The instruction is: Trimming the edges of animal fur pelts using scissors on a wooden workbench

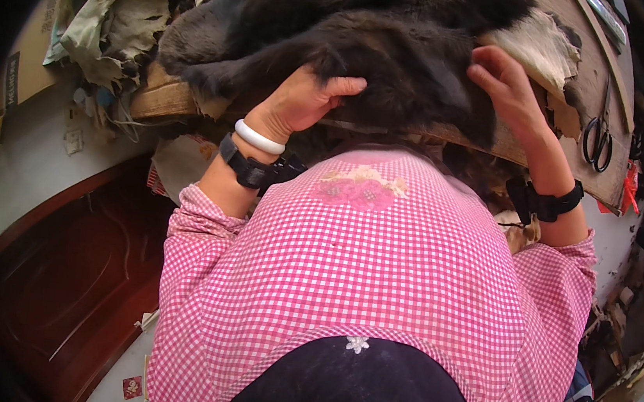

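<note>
While left fingers (347,87) grip dark fur (411,65), right fingers (487,79) curl nearby.

The head-worn fisheye looks down at the nearby dark fur (354,43).

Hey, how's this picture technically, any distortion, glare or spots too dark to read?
Head view: black fisheye border swallows the corners; head view: the dark brown fur pelt loses detail in its blackest folds; head view: the pink-and-white checked cloth garment is bright and its checks read clearly; head view: the glossy dark-red wooden panel shows a faint sheen.
</note>
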Demonstrator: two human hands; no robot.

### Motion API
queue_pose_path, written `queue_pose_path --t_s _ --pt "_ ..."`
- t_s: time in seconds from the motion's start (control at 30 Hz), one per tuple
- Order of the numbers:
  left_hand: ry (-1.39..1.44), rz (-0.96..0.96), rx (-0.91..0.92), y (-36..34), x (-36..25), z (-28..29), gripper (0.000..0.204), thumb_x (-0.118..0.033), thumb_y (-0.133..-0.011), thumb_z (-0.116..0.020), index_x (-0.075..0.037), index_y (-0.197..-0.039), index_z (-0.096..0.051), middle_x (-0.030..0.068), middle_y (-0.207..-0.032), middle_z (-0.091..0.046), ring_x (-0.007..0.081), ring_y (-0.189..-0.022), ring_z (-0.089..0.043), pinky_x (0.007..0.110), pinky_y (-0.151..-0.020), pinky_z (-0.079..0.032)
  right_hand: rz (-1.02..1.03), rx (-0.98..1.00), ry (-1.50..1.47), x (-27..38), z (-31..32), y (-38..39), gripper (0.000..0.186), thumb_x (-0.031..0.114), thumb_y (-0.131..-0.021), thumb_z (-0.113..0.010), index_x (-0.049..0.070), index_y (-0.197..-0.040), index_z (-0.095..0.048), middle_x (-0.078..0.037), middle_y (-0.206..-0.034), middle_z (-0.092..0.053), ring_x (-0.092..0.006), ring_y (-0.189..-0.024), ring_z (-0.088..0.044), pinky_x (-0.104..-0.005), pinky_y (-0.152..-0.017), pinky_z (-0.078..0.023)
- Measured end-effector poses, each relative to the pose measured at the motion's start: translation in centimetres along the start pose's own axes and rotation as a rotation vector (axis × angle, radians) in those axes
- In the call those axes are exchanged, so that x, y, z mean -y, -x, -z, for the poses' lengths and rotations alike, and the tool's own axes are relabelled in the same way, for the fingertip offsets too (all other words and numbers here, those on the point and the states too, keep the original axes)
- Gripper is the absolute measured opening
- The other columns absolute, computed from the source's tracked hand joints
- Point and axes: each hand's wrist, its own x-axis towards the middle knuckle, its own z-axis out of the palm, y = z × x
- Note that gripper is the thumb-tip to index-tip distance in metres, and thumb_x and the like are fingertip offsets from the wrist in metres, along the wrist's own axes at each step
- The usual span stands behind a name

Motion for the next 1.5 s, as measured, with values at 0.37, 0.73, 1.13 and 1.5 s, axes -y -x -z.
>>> queue_pose_path --t_s 0.37,0.73,1.13,1.5 --pt "-0.051 -0.103 0.017 -0.2 -0.2 -0.8 0.043 -0.003 -0.081 -0.062 -0.003 -0.123 -0.053 0.0051 -0.113 -0.06 0.0163 -0.102 -0.057 0.029 -0.087 -0.048 0.47 0.06 0.76 5.4 -6.0 -8.3 0.022 0.029 -0.085 -0.06 0.009 -0.094 -0.058 -0.01 -0.097 -0.058 -0.0312 -0.097 -0.057 -0.0413 -0.08 -0.044" --pt "0.141 -0.121 0.032 0.1 -0.8 0.0 0.04 0.001 -0.081 -0.061 0.001 -0.12 -0.054 0.0085 -0.112 -0.062 0.0204 -0.101 -0.06 0.032 -0.091 -0.049 0.195 -0.039 0.492 0.9 0.1 -6.1 0.028 0.03 -0.092 -0.054 0.003 -0.093 -0.058 -0.007 -0.08 -0.059 -0.0199 -0.078 -0.058 -0.033 -0.072 -0.046" --pt "0.079 -0.013 -0.009 -1.7 -1.1 -2.0 0.029 -0.003 -0.084 -0.063 0.0 -0.113 -0.06 0.01 -0.109 -0.065 0.0206 -0.098 -0.063 0.032 -0.089 -0.05 -0.094 0.2 -0.539 1.0 -2.2 -1.8 0.042 0.03 -0.09 -0.063 -0.001 -0.118 -0.055 -0.002 -0.103 -0.063 -0.0089 -0.093 -0.058 -0.0245 -0.085 -0.047" --pt "0.1 -0.05 0.08 -2.2 -1.5 -2.5 0.031 0.0 -0.083 -0.063 0.001 -0.114 -0.06 0.0108 -0.11 -0.064 0.0214 -0.097 -0.062 0.032 -0.089 -0.05 -0.17 0.199 -0.545 -0.5 -1.4 -2.2 0.031 0.022 -0.094 -0.057 0.001 -0.117 -0.056 0.001 -0.107 -0.062 -0.0047 -0.093 -0.057 -0.0215 -0.083 -0.048"
